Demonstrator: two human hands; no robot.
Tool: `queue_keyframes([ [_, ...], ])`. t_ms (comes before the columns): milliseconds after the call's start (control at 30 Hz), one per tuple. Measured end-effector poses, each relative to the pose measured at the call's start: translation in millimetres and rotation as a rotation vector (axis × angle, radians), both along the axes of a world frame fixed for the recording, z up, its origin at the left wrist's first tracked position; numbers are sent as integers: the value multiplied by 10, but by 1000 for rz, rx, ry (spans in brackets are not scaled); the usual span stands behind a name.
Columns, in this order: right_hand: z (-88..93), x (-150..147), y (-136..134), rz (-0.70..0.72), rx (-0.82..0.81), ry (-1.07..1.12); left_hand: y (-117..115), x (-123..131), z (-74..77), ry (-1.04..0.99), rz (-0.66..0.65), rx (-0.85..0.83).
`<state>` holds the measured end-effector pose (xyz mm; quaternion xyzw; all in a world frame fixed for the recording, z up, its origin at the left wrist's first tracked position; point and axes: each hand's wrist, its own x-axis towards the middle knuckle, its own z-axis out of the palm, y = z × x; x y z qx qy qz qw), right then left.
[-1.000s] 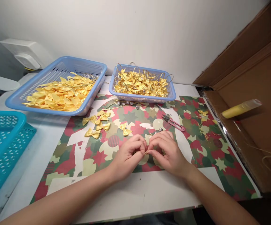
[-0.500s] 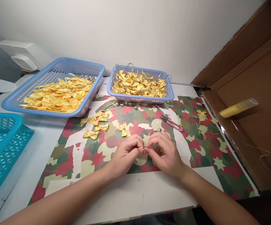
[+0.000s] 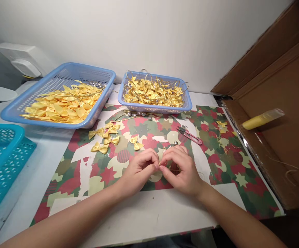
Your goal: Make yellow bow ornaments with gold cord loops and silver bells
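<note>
My left hand and my right hand meet fingertip to fingertip low over the patterned sheet. Both are closed in a pinch on a thin gold cord, most of which the fingers hide. A small silver bell lies just beyond my right knuckles. Pink-handled thread snips rest farther off to the right. Ahead of my left hand lies a single yellow ribbon bow, and several more yellow bows are grouped to its left.
A blue basket of yellow bows stands back left; another blue basket holds bows with gold cords. Several bells lie before it. A teal basket is at far left. Cardboard walls the right, with a yellow tube.
My fingertips have drawn closer together, and less of the cord shows between them. The baskets, bows, bell and snips stay where they were.
</note>
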<state>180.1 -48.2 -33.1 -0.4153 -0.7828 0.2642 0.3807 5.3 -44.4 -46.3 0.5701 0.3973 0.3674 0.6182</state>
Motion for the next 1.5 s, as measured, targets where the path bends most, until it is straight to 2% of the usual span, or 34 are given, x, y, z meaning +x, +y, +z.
queue_keyframes([
  [400,75,143,64,201,-153,-91,-15,-14,-55,-51,52,-120],
  [633,55,111,90,43,-150,-4,-17,-5,-32,-41,56,-123],
  [900,-6,12,23,116,-164,62,-15,9,-13,-35,61,-103],
  [1233,-5,43,30,112,-137,55,-7,3,-18,-36,91,-102],
  [1500,21,42,6,-64,-87,-9,-10,9,-9,-20,113,-118],
])
